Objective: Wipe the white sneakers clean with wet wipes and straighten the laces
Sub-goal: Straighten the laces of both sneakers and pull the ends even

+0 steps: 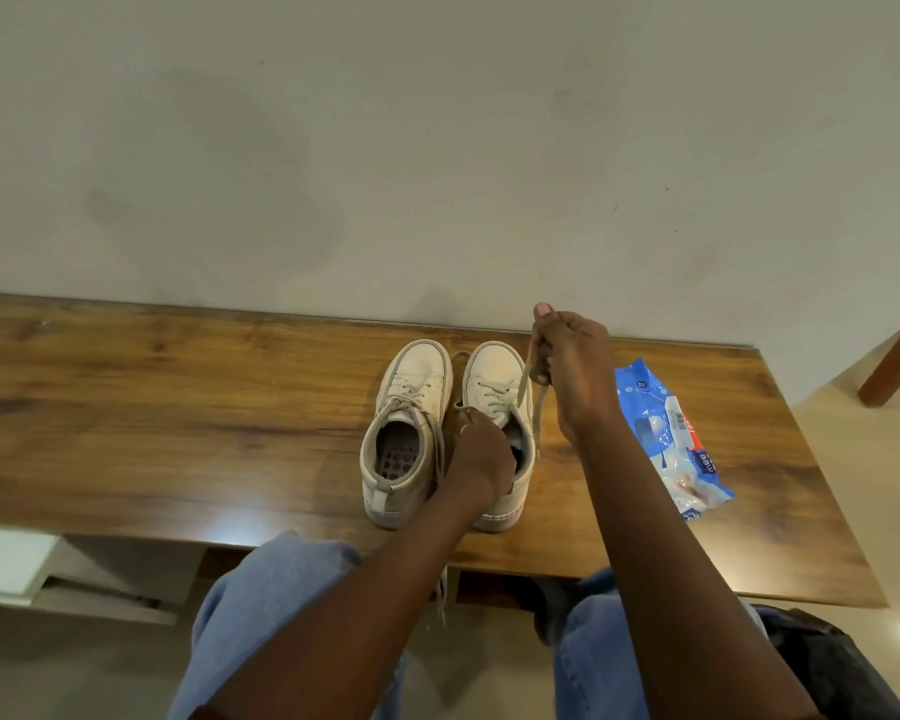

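Head view, near to far: denim knees at desk edge; left grip clenched on right sneaker collar, partly hiding it; left sneaker touching alongside; right grip pinching lace taut; wipes pack rightward; wall behind.

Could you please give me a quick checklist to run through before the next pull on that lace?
1. Right hand pinches the lace of the right sneaker: ok.
2. Left hand steadies that sneaker at its opening: ok.
3. Lace free of knots along its length: cannot tell.
4. Left sneaker laces tidy: not ok, one end hangs over the table edge.
5. Wet wipes pack within reach: ok.
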